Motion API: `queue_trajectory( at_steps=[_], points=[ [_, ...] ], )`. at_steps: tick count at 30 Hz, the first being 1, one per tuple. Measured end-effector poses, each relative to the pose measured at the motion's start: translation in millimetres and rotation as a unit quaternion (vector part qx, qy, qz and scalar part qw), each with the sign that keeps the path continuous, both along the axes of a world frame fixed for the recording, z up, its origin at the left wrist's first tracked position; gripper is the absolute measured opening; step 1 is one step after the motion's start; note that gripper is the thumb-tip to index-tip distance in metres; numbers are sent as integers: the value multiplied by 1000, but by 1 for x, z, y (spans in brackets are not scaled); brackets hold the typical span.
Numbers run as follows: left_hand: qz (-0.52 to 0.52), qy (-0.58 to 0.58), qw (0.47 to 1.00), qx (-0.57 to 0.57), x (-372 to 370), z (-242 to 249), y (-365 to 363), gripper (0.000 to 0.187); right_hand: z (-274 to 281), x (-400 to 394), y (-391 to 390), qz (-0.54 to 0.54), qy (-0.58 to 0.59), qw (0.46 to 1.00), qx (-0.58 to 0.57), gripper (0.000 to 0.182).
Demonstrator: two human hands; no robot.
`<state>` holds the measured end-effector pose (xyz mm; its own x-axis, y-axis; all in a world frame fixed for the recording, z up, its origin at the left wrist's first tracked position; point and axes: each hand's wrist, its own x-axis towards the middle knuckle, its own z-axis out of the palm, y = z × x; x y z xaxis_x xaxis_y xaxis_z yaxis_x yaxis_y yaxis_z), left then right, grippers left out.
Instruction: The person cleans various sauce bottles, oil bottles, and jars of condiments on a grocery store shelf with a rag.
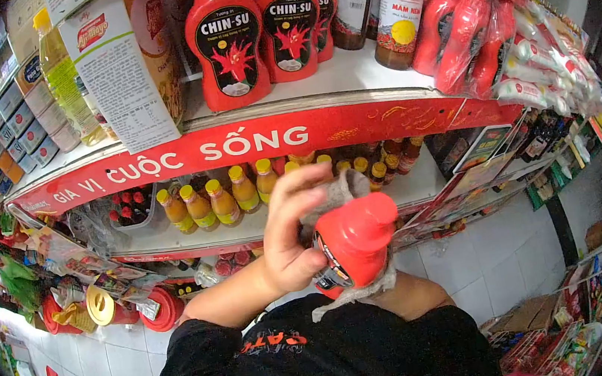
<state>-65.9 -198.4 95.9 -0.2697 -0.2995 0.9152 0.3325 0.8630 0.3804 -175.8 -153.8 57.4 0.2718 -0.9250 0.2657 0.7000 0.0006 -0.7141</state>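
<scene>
My left hand (pixel 288 235) is closed around a red chili sauce bottle (pixel 356 237), thumb against its black label. The bottle is tilted, its red cap toward me at the upper right. A grey cloth (pixel 346 188) sits behind the bottle, and a strip of it hangs out below. My right forearm (pixel 416 296) reaches in from the right behind the bottle and cloth, which hide the right hand and its fingers. On the shelf above stand similar red Chin-Su bottles (pixel 227 43).
A white shelf (pixel 348 81) with a red front strip (pixel 235 140) runs across ahead. Brown sauce bottles (pixel 399 10) and plastic-wrapped red bottles (pixel 466 36) stand on it at right. Yellow-capped bottles (pixel 222 201) line the lower shelf. Lidded tubs (pixel 109 305) stand at lower left.
</scene>
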Motion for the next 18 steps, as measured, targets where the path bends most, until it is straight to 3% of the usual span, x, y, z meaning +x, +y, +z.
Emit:
queue_trajectory(
  at_steps=[1, 3, 5, 6, 8, 11, 13, 16, 17, 18],
  points=[
    [3, -6, 1000, -5, 0, -1, -1, 68, -12, -10, 5, -31, 38, 999, 19, 57],
    [9, -19, 1000, -16, 1, -2, -2, 77, -18, -26, 13, -102, 130, 984, -69, 62],
    [14, -21, 999, 21, 0, 0, 7, 84, -13, -35, 19, -180, 231, 915, -277, 66],
    [16, 4, 999, 28, -6, -6, 8, 99, -13, -31, 22, -174, 124, 960, -178, 60],
    [42, -55, 997, -46, -3, -4, 10, 99, -36, -30, 14, -150, 70, 985, -53, 56],
    [73, -65, 990, -101, -1, 10, 15, 95, -31, -32, 14, -133, 89, 986, -51, 54],
    [84, -22, 990, -109, 1, 11, 15, 87, -33, -21, 11, -72, 21, 995, -63, 59],
    [166, 16, 982, -94, 10, 10, 9, 92, -17, -19, 22, -110, 56, 989, -79, 65],
    [167, 46, 982, -81, 7, 3, 7, 92, -7, -17, 23, -169, 106, 967, -158, 64],
    [167, 76, 981, -68, 4, -4, 4, 92, -10, -15, 22, -190, 85, 966, -153, 61]
  ],
)
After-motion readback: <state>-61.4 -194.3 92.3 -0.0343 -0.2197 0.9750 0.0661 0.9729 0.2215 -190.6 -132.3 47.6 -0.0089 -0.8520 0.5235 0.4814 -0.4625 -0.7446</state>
